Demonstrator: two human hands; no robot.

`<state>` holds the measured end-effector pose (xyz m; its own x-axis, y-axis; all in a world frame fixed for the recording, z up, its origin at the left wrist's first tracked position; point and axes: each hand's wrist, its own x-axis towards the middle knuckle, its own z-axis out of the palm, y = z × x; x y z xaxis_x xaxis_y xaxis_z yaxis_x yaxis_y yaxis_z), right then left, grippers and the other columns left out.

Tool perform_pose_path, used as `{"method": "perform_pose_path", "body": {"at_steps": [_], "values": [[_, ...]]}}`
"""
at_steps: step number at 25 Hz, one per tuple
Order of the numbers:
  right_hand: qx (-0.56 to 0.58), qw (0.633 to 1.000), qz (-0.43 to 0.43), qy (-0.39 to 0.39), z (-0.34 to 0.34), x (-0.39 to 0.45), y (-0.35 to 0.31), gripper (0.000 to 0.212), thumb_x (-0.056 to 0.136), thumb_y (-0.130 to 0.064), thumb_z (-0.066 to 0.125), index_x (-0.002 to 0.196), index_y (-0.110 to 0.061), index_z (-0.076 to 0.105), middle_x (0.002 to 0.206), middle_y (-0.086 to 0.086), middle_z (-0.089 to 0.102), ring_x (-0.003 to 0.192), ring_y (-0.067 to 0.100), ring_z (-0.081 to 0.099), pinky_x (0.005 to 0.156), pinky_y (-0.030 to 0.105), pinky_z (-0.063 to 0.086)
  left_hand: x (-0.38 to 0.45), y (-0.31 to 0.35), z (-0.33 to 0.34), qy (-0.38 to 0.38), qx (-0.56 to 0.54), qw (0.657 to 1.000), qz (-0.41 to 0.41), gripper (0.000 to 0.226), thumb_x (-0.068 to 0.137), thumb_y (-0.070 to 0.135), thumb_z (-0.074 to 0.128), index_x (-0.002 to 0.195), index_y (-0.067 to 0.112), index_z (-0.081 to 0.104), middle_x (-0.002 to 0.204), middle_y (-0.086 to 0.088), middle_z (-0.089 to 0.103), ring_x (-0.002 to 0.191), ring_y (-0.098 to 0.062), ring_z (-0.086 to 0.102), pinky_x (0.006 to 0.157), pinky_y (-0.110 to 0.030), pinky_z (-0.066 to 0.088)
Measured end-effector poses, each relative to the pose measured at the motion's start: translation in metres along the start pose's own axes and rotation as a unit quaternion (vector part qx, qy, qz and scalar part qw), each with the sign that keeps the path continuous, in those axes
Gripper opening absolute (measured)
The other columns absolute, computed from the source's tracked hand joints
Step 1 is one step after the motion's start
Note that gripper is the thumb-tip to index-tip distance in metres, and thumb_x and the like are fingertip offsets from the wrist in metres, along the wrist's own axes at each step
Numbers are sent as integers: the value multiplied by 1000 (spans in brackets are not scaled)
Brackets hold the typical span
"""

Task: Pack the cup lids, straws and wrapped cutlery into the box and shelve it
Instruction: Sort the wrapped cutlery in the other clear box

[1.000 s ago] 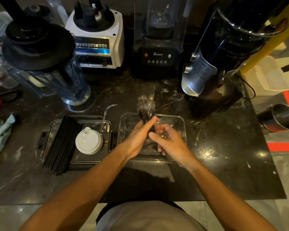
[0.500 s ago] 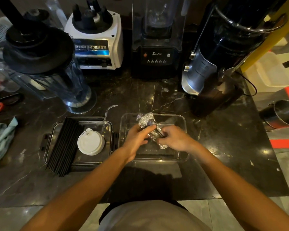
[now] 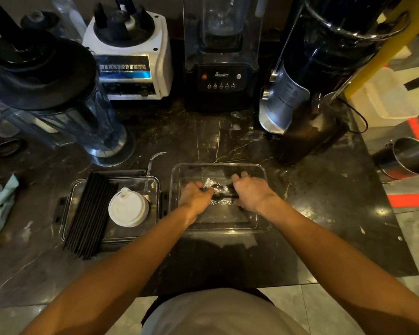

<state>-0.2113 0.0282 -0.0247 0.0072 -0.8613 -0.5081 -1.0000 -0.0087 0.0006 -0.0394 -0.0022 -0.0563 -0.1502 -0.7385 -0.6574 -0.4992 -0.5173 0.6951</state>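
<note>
Both forearms reach across the dark marble counter (image 3: 300, 213) into the clear box (image 3: 261, 222), where the left hand (image 3: 196, 198) and right hand (image 3: 252, 193), fingers curled, grasp the wrapped cutlery (image 3: 217, 188) low inside; black straws (image 3: 90, 213) and white cup lids (image 3: 128, 209) lie on a tray (image 3: 153, 184) just left.

Black straws (image 3: 90, 213), white lid (image 3: 128, 207), seemingly black-marbled counter (image 3: 228, 141)

Lids (image 3: 128, 207) left of box (image 3: 261, 221)

Glossy dark marble counter (image 3: 228, 141), clear plastic box (image 3: 259, 223), shiny metal cup (image 3: 409, 158)
</note>
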Motion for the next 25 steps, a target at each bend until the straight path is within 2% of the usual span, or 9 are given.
{"method": "perform_pose_path", "body": {"at_steps": [3,6,8,11,14,16,18,20,25], "values": [[-26,998,9,61,8,-16,-5,70,89,-20,77,145,-6,39,136,18,49,96,30,72,79,38,60,3,-3,3,8,2,1000,-6,48,95,34,70,137,17,54,121,-1,61,112,-21,63,99,-40,56],[12,995,31,97,8,-39,-13,49,93,-12,70,137,-7,48,136,18,53,92,29,73,77,38,59,3,-5,3,4,9,1000,6,53,95,33,71,141,18,49,117,1,62,98,-13,64,82,-28,54],[120,992,39,17,7,-49,-18,23,99,-23,64,119,-11,66,116,8,67,97,24,70,83,37,53,3,-6,2,-1,25,1000,12,57,93,32,73,143,18,47,112,0,64,88,-8,64,72,-24,53],[245,959,34,-136,15,-47,-19,16,99,-29,64,102,-19,76,104,-5,68,95,14,65,81,31,50,1,-8,-1,-30,91,995,17,85,72,43,87,143,26,42,130,-8,61,104,-22,69,88,-39,61],[266,953,36,-139,24,-38,-19,12,100,-28,62,95,-24,73,103,-4,68,92,13,65,76,29,49,1,-7,-1,-59,179,982,23,107,58,31,97,146,30,35,151,-17,44,124,-38,62,99,-44,58],[265,956,35,-124,26,-36,-18,12,101,-29,61,95,-25,71,101,-5,68,92,14,65,77,31,49,-3,-3,3,-75,231,970,31,106,67,10,93,152,22,30,157,-15,32,137,-39,49,110,-37,46],[258,961,32,-91,25,-37,-16,14,101,-29,59,106,-22,70,108,-2,66,99,17,65,85,35,54,-4,-1,8,-73,274,957,64,103,74,-1,85,155,20,27,158,-11,26,141,-35,43,106,-25,38],[253,965,35,-52,23,-38,-13,18,100,-29,58,111,-20,69,117,0,62,106,18,62,93,40,54,-3,0,12,-59,293,947,119,96,79,-6,79,155,20,27,152,-8,30,133,-33,51,99,-20,38],[254,966,38,-35,20,-43,-12,18,101,-30,58,114,-20,65,124,1,56,116,21,57,101,41,50,-2,1,17,30,380,895,231,78,80,4,81,142,14,34,137,-14,40,112,-31,60,95,-37,57]]}}
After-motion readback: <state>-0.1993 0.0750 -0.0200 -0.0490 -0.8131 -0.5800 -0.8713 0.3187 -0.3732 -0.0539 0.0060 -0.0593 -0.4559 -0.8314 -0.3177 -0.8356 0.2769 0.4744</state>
